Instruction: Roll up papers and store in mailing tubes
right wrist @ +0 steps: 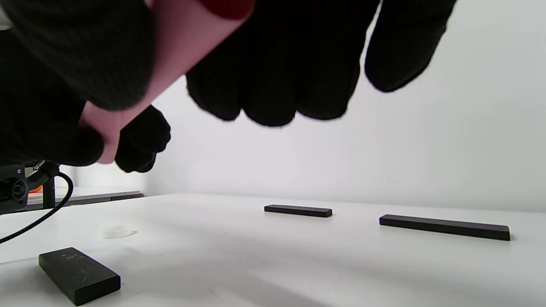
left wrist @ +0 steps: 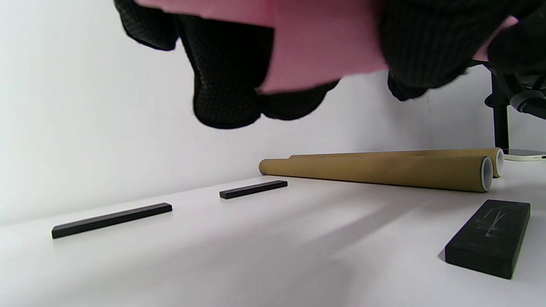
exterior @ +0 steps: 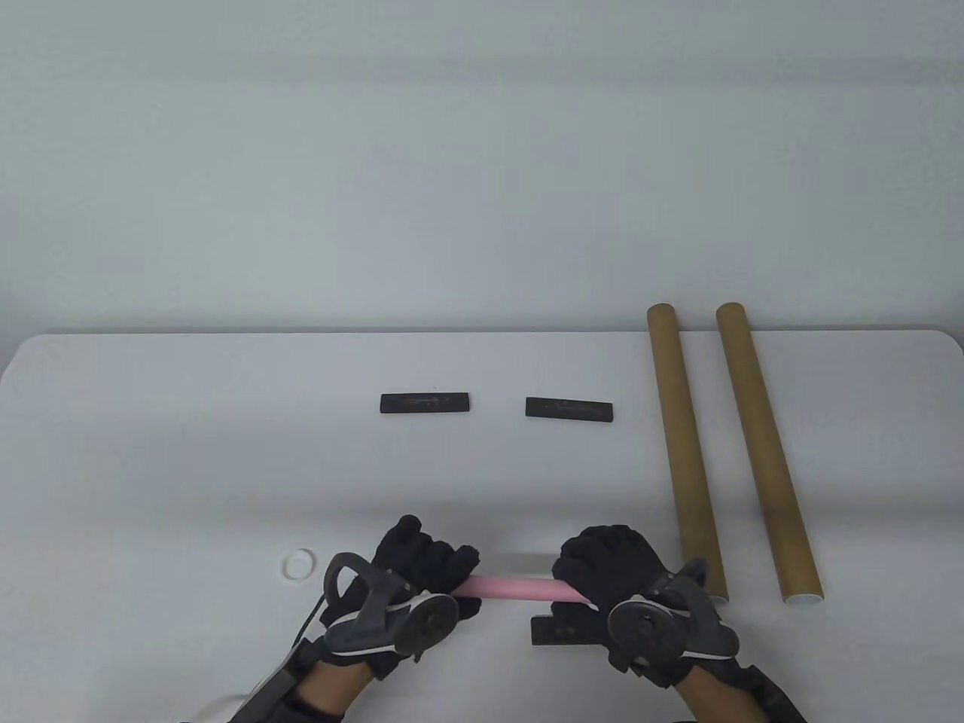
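A tightly rolled pink paper (exterior: 512,588) hangs just above the table near its front edge, held level between both hands. My left hand (exterior: 422,572) grips its left end, my right hand (exterior: 602,568) its right end. In the left wrist view the pink paper (left wrist: 315,47) fills the top with gloved fingers (left wrist: 226,85) curled round it. In the right wrist view the roll (right wrist: 170,55) runs under my fingers (right wrist: 273,76). Two brown mailing tubes (exterior: 684,444) (exterior: 764,452) lie side by side at the right, their open white-rimmed ends toward me.
Two black bars (exterior: 425,403) (exterior: 568,410) lie at mid-table. A third black block (exterior: 561,631) sits under my right hand near the front edge. A white cap (exterior: 299,563) lies left of my left hand. A phone (left wrist: 524,154) lies beyond the tubes.
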Tool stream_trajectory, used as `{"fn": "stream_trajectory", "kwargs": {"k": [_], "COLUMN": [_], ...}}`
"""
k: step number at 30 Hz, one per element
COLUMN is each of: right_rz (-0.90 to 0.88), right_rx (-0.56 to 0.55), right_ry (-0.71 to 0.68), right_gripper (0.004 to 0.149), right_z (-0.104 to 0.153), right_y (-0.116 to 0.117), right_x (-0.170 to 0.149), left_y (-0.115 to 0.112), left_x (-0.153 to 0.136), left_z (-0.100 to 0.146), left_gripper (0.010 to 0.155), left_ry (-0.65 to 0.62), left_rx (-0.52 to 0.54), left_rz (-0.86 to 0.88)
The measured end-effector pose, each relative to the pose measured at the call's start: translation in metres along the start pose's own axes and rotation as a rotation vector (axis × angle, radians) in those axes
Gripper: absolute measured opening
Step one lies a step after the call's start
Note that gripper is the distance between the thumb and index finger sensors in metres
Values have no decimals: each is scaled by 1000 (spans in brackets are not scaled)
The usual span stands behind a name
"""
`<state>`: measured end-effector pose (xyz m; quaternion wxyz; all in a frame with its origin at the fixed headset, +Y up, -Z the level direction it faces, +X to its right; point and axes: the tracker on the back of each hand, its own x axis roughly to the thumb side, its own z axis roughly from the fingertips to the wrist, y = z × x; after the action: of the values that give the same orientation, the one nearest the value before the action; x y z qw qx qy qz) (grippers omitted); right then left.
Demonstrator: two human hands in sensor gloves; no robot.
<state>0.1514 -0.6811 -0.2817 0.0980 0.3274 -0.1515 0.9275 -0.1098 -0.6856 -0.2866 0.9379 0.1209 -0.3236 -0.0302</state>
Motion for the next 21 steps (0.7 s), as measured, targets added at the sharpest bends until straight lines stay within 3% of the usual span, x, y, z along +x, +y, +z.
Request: {"fn": "stream_trajectory", "kwargs": {"k": [4, 8, 13, 21], "right_rz": [-63, -7, -10, -12], "right_rx": [33, 6, 22, 29], "right_ry": [-5, -16, -8, -15], "right_gripper": [58, 65, 53, 63], "right_z": [0, 1, 0, 0], "right_y": [2, 2, 1, 2], "right_x": [-2, 1, 0, 0], "left_y": [-1, -3, 0, -4], "left_x": [0, -4, 1, -4], "left_z": [-1, -1, 1, -2], "left_gripper": [57, 58, 63, 59], "left_ry": [-7, 12, -1, 10], "left_rx": [-26, -34, 6, -57], "left_rz": [30, 70, 1, 93]}}
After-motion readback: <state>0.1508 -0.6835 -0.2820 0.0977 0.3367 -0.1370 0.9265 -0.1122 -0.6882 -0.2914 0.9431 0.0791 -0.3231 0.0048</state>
